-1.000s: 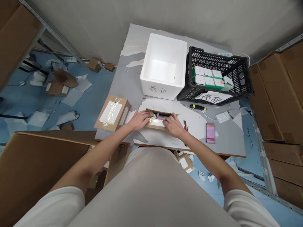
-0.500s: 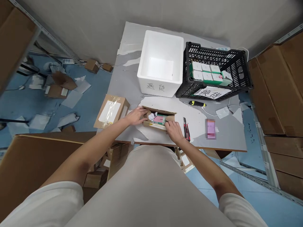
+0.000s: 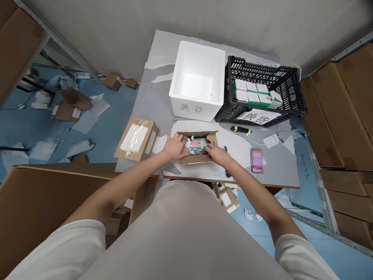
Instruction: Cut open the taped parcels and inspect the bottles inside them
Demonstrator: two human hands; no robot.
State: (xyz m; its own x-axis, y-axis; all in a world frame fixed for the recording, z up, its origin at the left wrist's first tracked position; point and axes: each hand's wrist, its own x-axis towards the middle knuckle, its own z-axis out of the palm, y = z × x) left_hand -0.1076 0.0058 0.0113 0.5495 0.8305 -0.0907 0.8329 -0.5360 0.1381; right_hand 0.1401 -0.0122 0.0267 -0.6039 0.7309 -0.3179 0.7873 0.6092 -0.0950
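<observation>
An opened cardboard box (image 3: pixel 197 159) lies in front of me on the table. Inside it sit a pink-and-green box (image 3: pixel 198 142) and crumpled printed paper (image 3: pixel 196 151). My left hand (image 3: pixel 175 147) is at the cardboard box's left end, thumb apart and fingers reaching over the side to the paper. From the right, my right hand (image 3: pixel 217 154) reaches in, its fingers bent against the right end of the pink-and-green box; the fingertips are partly hidden. A utility knife (image 3: pixel 227 173) lies partly hidden under my right wrist.
A taped carton (image 3: pixel 135 138) stands at left. Behind are a white foam box (image 3: pixel 198 107) and a black crate (image 3: pixel 262 120) holding several white-and-green boxes (image 3: pixel 253 93). A yellow-black tool (image 3: pixel 241 129) and a blurred pink phone-like object (image 3: pixel 257 160) lie at right.
The cardboard box's flaps are spread wider, showing more of the pink-and-green box and the paper. Both hands have moved from its flaps to inside its ends. My right forearm now covers part of the knife.
</observation>
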